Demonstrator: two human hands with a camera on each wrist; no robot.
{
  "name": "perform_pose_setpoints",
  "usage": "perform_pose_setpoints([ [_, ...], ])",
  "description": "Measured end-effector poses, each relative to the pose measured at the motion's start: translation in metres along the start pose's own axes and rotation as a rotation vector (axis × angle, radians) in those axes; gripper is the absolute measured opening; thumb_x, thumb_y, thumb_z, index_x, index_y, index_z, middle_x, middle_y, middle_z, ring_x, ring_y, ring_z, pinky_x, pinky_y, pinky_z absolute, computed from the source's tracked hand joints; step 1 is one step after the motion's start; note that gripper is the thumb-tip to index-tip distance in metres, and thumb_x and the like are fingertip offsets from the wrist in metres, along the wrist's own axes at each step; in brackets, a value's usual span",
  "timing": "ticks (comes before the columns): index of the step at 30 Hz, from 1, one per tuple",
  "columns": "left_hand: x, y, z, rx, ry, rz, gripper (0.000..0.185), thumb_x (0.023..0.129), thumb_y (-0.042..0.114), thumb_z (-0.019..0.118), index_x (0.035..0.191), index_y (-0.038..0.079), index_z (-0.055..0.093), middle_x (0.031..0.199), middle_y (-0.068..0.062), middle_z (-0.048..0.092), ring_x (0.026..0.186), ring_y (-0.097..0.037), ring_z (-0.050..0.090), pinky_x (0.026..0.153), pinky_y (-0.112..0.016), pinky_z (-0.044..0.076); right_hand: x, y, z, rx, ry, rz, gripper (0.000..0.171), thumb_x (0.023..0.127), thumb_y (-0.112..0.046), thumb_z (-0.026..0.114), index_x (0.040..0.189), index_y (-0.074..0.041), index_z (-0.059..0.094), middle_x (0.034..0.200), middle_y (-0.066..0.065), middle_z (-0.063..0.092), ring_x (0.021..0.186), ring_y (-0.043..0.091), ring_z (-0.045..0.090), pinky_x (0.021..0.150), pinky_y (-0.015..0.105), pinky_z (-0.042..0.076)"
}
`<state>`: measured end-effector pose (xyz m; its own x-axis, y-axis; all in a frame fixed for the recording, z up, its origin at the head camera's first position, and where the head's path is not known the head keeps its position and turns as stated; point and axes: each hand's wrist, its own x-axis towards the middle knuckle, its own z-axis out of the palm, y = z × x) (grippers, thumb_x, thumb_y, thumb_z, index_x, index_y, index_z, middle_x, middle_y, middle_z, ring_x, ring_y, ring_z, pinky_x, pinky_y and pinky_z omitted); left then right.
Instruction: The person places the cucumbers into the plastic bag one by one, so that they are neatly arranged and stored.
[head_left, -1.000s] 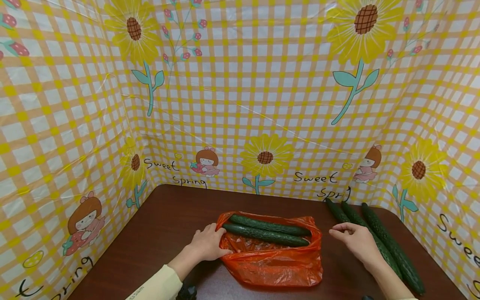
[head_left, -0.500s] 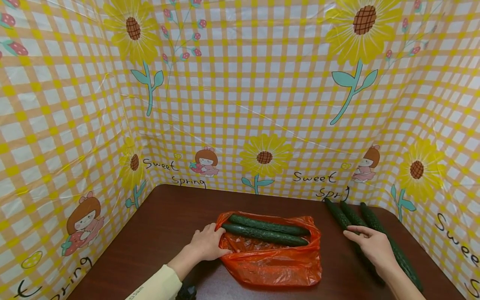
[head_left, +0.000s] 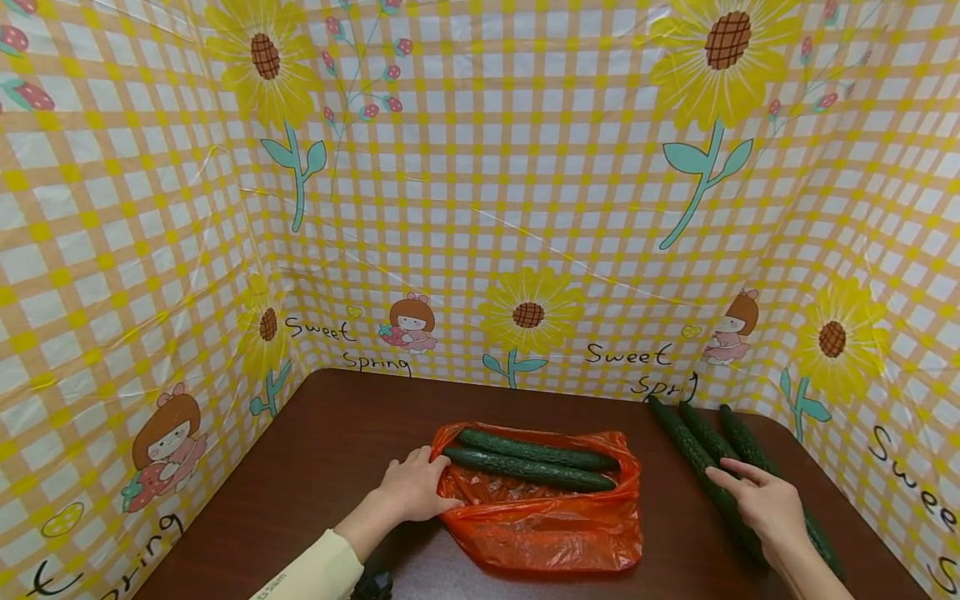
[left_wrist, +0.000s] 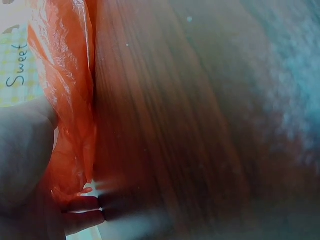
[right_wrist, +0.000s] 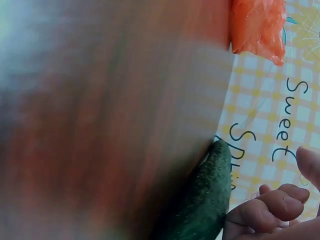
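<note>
An orange plastic bag point(head_left: 551, 525) lies open in the middle of the dark wooden table point(head_left: 337, 433). Two long green cucumbers point(head_left: 532, 460) lie side by side in its mouth. My left hand point(head_left: 420, 490) grips the bag's left rim; the left wrist view shows the orange bag point(left_wrist: 65, 75) bunched against my fingers point(left_wrist: 82, 212). Three more cucumbers point(head_left: 697, 442) lie on the table at the right. My right hand point(head_left: 753, 496) hovers over them with fingers loosely bent, holding nothing. In the right wrist view one cucumber point(right_wrist: 205, 205) lies just beside my fingertips point(right_wrist: 270, 205).
Walls of yellow checked plastic sheet point(head_left: 480, 208) with sunflower prints close in the table at the back and on both sides. The cucumbers at the right lie close to the right wall. Bare table shows left of the bag and between the bag and the loose cucumbers.
My right hand has moved right and down, from beside the bag to over the loose cucumbers. The left hand and the bag have stayed put.
</note>
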<state>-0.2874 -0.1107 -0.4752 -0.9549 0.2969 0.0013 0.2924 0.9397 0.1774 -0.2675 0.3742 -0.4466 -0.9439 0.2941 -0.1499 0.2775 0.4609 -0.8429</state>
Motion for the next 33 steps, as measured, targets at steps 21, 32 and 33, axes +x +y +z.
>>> perform_pose_setpoints([
  [21, 0.0, 0.0, -0.002, 0.01, 0.0, 0.009, 0.073, 0.073, 0.065, 0.061, 0.128, 0.019, 0.051, 0.127, -0.011, 0.046, 0.118, -0.03, 0.044, 0.089, -0.059, 0.035, -0.005, 0.019, -0.014, -0.051, 0.095, 0.144, 0.089, 0.064, -0.064, 0.071, 0.125, -0.001, 0.057, 0.051, 0.001, 0.052, 0.048, 0.02, 0.041, 0.055, 0.04, 0.038],
  [32, 0.002, -0.001, -0.001, 0.009, -0.016, -0.002, 0.073, 0.074, 0.065, 0.061, 0.13, 0.019, 0.051, 0.13, -0.012, 0.044, 0.121, -0.032, 0.042, 0.092, -0.06, 0.034, -0.004, 0.019, -0.02, -0.16, -0.045, 0.132, 0.093, 0.066, -0.069, 0.066, 0.125, 0.003, 0.055, 0.072, 0.016, 0.062, 0.061, 0.032, 0.05, 0.061, 0.039, 0.042],
  [33, 0.002, -0.001, 0.0, 0.01, -0.016, -0.002, 0.073, 0.074, 0.065, 0.061, 0.13, 0.019, 0.051, 0.13, -0.012, 0.044, 0.121, -0.032, 0.042, 0.092, -0.06, 0.034, -0.003, 0.019, -0.02, -0.178, -0.056, 0.127, 0.094, 0.066, -0.07, 0.065, 0.125, 0.003, 0.055, 0.092, 0.025, 0.063, 0.074, 0.04, 0.053, 0.065, 0.041, 0.044],
])
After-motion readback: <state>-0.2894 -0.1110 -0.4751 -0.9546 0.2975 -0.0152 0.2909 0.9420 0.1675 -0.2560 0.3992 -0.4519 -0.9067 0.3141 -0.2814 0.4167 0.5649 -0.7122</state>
